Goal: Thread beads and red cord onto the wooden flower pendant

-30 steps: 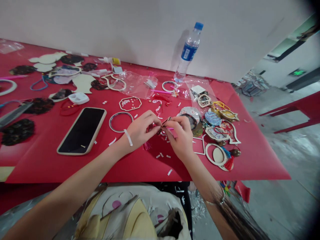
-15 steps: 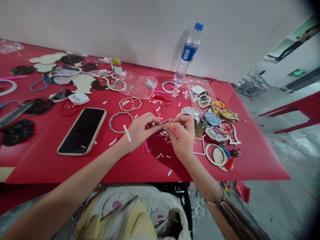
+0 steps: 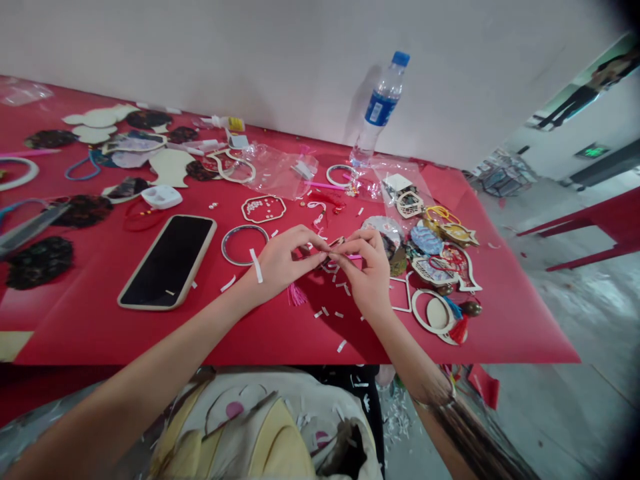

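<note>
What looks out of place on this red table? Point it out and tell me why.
A narrow white paper strip sits across the left wrist, and a small white scrap lies on the black screen of the beige-cased smartphone. Both look like strays from the white paper bits littering the red table covering.

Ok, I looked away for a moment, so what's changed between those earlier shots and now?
The left hand and right hand have drawn closer, their fingertips now meeting around the small piece they hold; neither visibly let go. The head view shifted slightly. The phone and water bottle stayed where they were.
</note>
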Demonstrator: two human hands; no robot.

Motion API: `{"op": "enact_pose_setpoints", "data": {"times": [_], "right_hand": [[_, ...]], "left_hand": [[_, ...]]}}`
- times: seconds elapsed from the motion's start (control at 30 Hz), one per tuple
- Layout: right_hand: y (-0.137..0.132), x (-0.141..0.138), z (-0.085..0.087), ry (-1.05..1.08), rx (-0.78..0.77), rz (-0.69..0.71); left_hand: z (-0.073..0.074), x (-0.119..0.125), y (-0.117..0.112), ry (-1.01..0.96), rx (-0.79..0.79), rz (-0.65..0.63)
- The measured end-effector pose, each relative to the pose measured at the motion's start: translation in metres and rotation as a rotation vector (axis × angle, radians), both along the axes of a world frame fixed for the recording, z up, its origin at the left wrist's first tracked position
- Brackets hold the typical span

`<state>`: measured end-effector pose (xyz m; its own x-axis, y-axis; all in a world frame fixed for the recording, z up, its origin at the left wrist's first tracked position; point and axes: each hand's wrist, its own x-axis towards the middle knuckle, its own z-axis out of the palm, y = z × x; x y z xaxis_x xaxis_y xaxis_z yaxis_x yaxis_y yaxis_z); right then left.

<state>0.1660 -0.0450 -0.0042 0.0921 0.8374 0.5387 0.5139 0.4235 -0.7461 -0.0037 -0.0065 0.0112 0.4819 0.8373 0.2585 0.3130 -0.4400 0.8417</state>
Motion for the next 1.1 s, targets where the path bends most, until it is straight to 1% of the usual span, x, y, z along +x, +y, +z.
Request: {"op": "enact_pose_setpoints", "data": {"times": [0.1, 0.23, 0.4, 0.63, 0.77, 0.87, 0.97, 1.1], "right_hand": [[0.0027, 0.0008, -0.0009, 0.065, -0.04, 0.017], [0.0033, 0.0007, -0.0019, 0.107, -0.078, 0.042], [0.0027, 0.0007, -0.0034, 0.138, -0.099, 0.07], [0.003, 0.0003, -0.0047, 0.151, -0.086, 0.078], [0.0002, -0.0005, -0.0003, 0.056, -0.039, 0.104], [-0.0018, 0.0003, 0.0013, -0.056, 0.025, 0.12], [-0.0029, 0.0012, 0.0001, -0.144, 0.1, 0.115], [-0.0027, 0.0015, -0.0028, -0.225, 0.147, 0.112]], "left_hand": [[-0.0007, -0.0001, -0.0008, -0.006, 0.005, -0.003], [-0.0014, 0.0005, -0.002, -0.014, 0.025, 0.028], [-0.0006, 0.0002, -0.0031, -0.027, 0.053, 0.031], [0.0007, -0.0004, -0.0033, 0.014, 0.124, 0.022], [0.0011, -0.0004, -0.0034, 0.029, 0.119, 0.033], [0.0005, -0.0007, -0.0029, 0.079, 0.153, 0.05], [-0.0018, -0.0011, -0.0025, 0.146, 0.206, 0.043], [-0.0069, -0.0013, -0.0027, 0.211, 0.243, 0.022]]}}
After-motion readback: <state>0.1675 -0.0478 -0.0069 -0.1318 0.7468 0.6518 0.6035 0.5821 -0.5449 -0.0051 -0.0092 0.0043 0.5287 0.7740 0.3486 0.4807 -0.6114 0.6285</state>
